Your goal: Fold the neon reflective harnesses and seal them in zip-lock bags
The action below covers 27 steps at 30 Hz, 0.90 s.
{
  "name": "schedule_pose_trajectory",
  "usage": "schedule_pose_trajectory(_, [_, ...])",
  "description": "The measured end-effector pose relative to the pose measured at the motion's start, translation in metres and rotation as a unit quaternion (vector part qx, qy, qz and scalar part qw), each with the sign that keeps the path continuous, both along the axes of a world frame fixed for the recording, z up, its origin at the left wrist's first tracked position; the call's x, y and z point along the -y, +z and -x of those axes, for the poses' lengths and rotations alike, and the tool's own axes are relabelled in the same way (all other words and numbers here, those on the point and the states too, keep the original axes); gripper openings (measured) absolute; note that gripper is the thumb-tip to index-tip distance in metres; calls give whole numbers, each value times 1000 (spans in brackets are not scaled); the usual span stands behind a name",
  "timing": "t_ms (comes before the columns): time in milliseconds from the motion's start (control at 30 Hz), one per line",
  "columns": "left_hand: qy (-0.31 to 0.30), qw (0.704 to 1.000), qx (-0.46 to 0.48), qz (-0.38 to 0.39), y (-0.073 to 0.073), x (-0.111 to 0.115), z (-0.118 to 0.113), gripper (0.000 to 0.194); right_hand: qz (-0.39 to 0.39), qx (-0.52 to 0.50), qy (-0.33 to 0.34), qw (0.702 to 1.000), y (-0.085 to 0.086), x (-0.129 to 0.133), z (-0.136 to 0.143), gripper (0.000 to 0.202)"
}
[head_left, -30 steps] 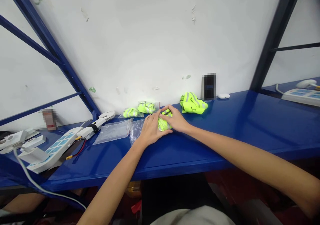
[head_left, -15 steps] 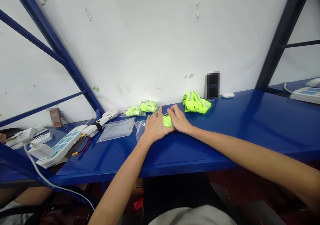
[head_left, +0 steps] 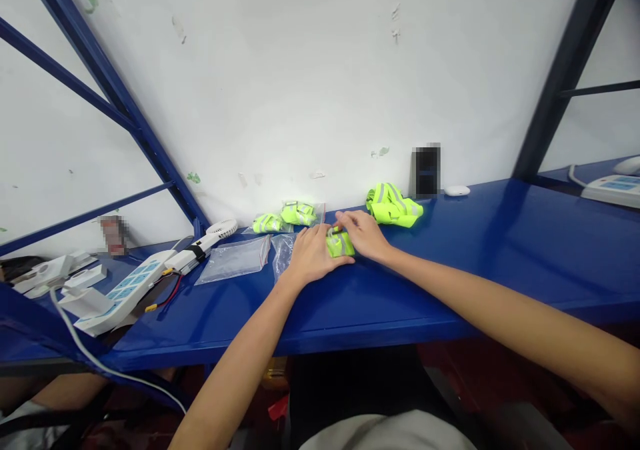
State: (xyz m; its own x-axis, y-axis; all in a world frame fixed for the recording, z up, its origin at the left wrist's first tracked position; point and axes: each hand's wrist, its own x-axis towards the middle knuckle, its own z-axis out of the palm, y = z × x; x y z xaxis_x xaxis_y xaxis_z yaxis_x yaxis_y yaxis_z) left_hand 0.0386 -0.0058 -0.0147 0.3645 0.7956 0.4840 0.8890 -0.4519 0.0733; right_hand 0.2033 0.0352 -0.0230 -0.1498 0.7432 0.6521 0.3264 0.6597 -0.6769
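Note:
A small folded neon-yellow reflective vest with a grey stripe lies on the blue table between my hands. My left hand is wrapped round its left side, the thumb along its near edge. At its far right edge, my right hand has its fingers bent and pinched; what is between the fingertips is hidden. Just left of my left hand is a crumpled clear plastic bag, and beyond it a flat clear zip bag. Behind my hands lie two bagged yellow bundles. A loose, crumpled yellow vest sits behind my right hand.
A white handheld fan and a white power strip with cables lie at the left. Against the wall stands a blurred dark object, with a white case beside it. Blue frame posts rise on both sides.
The fingers of my left hand have lowered, and more of the folded vest shows. My right hand has shifted slightly right, its fingers now at the vest's far edge.

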Motion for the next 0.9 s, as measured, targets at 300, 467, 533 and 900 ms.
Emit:
schedule_pose_trajectory(300, [-12,997,77,-1,2,-13,24,62,-32,130,79,988,11,24,7,22])
schedule_pose_trajectory(467, [-26,999,18,-24,14,-5,10,35,-3,138,141,980,12,31,15,22])
schedule_pose_trajectory(533, [-16,999,-45,-2,17,-1,3,27,60,132,196,970,11,25,12,28])
schedule_pose_trajectory(900, [-118,962,-4,245,68,-14,4,92,328,6,407,853,11,-2,-16,31])
